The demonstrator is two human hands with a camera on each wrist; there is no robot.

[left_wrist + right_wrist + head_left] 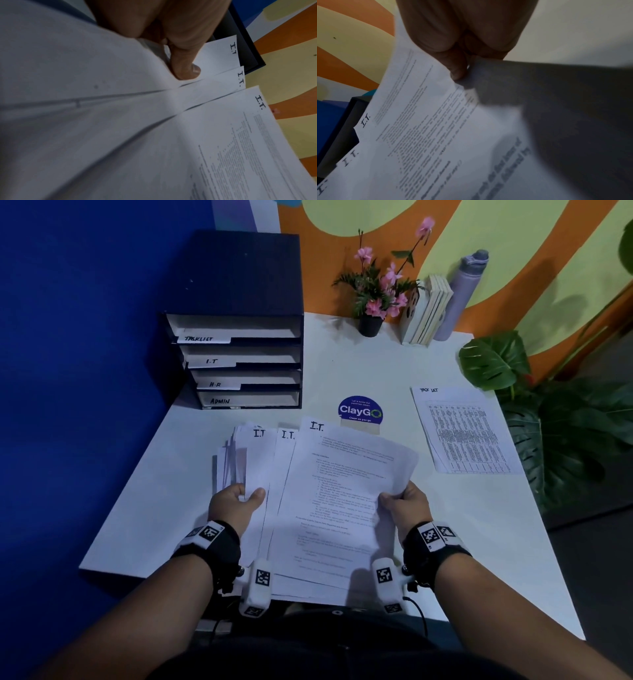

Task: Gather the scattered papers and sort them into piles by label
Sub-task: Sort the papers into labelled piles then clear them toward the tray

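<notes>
Fingers: the left hand (236, 501) pinches the near left of a fanned stack (329, 501), thumb (187, 67) pressed on top and the other fingers curled beneath; the right hand (406, 505) pinches the top sheet (423, 108) at its right edge, thumb above, fingers under. Stack: held over the near middle of the table (462, 542), three sheets showing "I.T." headings, further sheets fanned behind on the left with labels hidden. Done, by appearance: one pile (464, 429) headed "TASK LIST" lies flat at the right; loose papers seem gathered. Left, by judgement: set down the I.T. sheets, then sort the hidden ones. Organiser (239, 361), far left: trays marked TASKLIST, I.T, H.R, ADMIN.
</notes>
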